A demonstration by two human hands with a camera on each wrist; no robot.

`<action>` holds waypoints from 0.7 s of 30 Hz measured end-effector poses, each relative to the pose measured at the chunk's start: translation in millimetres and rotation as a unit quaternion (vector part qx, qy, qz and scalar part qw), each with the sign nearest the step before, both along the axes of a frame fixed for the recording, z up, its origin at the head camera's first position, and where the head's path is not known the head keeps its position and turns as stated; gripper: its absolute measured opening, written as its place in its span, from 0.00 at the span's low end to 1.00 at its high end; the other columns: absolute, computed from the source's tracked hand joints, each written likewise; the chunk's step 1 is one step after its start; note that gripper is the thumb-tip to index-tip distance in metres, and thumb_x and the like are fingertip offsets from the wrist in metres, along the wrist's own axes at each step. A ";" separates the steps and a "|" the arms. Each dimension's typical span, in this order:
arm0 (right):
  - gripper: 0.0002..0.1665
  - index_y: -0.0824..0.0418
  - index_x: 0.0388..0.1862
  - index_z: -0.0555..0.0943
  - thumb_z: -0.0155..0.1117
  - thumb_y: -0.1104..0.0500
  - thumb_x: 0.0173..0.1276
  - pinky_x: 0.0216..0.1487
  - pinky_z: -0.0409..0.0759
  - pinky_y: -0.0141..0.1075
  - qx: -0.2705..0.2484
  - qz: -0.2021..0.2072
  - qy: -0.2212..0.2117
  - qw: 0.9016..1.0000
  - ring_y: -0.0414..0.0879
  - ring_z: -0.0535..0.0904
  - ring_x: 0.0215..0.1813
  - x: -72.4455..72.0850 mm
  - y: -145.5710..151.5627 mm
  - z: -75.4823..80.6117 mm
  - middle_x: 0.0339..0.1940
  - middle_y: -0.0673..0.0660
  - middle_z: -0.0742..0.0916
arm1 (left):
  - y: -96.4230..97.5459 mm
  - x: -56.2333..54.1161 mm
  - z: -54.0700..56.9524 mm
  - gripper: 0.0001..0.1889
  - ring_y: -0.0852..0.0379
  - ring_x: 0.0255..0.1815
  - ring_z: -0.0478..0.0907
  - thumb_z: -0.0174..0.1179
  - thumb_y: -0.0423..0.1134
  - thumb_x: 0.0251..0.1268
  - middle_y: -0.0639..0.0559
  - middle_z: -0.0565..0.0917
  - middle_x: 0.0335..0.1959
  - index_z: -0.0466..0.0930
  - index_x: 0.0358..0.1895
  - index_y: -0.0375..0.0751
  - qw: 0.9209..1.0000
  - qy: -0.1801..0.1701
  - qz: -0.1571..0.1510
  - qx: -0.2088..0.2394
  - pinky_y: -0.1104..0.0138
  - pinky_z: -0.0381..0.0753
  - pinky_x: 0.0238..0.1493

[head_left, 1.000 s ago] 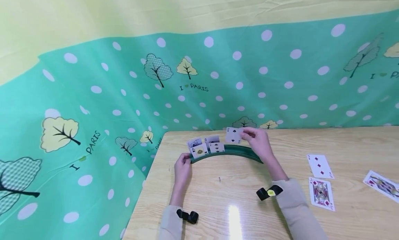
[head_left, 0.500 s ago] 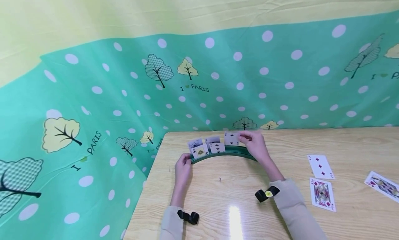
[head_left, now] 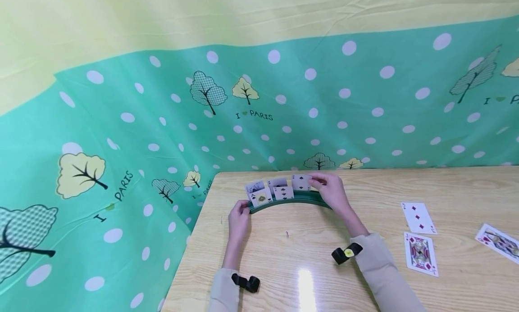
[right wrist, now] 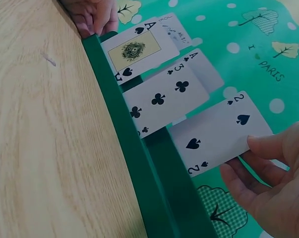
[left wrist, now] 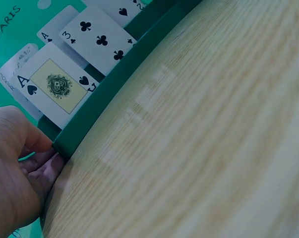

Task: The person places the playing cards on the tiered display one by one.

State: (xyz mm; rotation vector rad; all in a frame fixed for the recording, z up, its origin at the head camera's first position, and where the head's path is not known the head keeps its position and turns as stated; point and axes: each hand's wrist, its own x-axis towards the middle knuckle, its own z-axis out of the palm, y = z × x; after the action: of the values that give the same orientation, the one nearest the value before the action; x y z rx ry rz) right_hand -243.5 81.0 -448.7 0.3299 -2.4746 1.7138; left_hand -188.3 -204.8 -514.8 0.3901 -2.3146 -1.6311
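Observation:
My right hand [right wrist: 268,178] pinches the two of spades [right wrist: 218,131] by its right edge, thumb in front and fingers behind. The card's lower edge sits at the rear groove of the curved green card holder [head_left: 292,201]. My left hand [left wrist: 15,168] grips the holder's left end between thumb and fingers. In the holder's front groove stand the ace of spades [left wrist: 55,84] and the three of clubs [right wrist: 164,101]. Behind them, partly hidden, are a joker [right wrist: 176,29] and an ace of clubs [right wrist: 209,74].
On the table [head_left: 284,258] to the right lie a three of diamonds [head_left: 419,218], a jack of diamonds [head_left: 421,253] and a queen [head_left: 498,241], all face up. A green dotted cloth [head_left: 263,87] hangs along the back and left.
My right hand has lowered the two of spades from above the holder into its rear groove, right of the three of clubs. The left hand stays at the holder's end.

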 end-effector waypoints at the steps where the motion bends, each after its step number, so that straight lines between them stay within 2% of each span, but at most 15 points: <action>1: 0.14 0.70 0.56 0.86 0.64 0.66 0.75 0.44 0.80 0.31 0.000 0.001 -0.001 1.000 0.56 0.85 0.50 -0.3 -0.1 -0.8 0.50 0.67 0.89 | 0.0 0.4 -0.1 0.13 0.41 0.53 0.82 0.52 0.28 0.71 0.36 0.86 0.50 0.82 0.53 0.30 1.000 0.001 0.000 -0.002 0.48 0.78 0.60; 7: 0.14 0.71 0.56 0.86 0.64 0.67 0.75 0.45 0.81 0.34 0.003 0.009 -0.001 1.000 0.57 0.85 0.50 -1.6 -2.1 -5.2 0.50 0.67 0.89 | -0.4 1.8 -1.9 0.13 0.42 0.52 0.82 0.52 0.28 0.71 0.36 0.86 0.49 0.82 0.53 0.29 1.000 0.002 0.000 -0.011 0.50 0.78 0.58; 13: 0.14 0.71 0.56 0.86 0.64 0.68 0.74 0.48 0.84 0.42 0.009 0.011 -0.002 1.000 0.57 0.86 0.49 -0.9 -3.3 -6.1 0.50 0.68 0.89 | -1.0 3.9 -2.7 0.14 0.43 0.52 0.82 0.51 0.28 0.71 0.36 0.86 0.50 0.82 0.53 0.30 1.000 -0.003 -0.001 -0.006 0.50 0.79 0.57; 16: 0.14 0.72 0.56 0.85 0.64 0.68 0.75 0.48 0.84 0.45 0.016 0.012 0.000 1.000 0.57 0.86 0.48 -1.6 -3.5 -6.4 0.50 0.68 0.89 | -0.5 3.2 -2.3 0.14 0.43 0.54 0.82 0.50 0.29 0.73 0.37 0.85 0.52 0.81 0.55 0.31 1.000 -0.009 -0.008 0.008 0.50 0.79 0.59; 21: 0.15 0.70 0.58 0.85 0.63 0.66 0.76 0.50 0.84 0.49 0.034 0.015 0.002 0.999 0.59 0.85 0.50 -4.3 -2.3 -5.9 0.52 0.67 0.89 | -0.3 0.8 -1.9 0.15 0.42 0.54 0.81 0.50 0.29 0.73 0.37 0.85 0.52 0.81 0.56 0.31 1.000 -0.006 -0.011 0.006 0.49 0.78 0.60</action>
State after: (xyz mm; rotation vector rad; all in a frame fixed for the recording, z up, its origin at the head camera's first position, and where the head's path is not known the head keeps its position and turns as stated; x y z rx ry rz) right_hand -247.7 78.7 -454.6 0.3785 -2.5425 1.6409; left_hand -187.5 -205.2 -516.7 0.3788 -2.3275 -1.6577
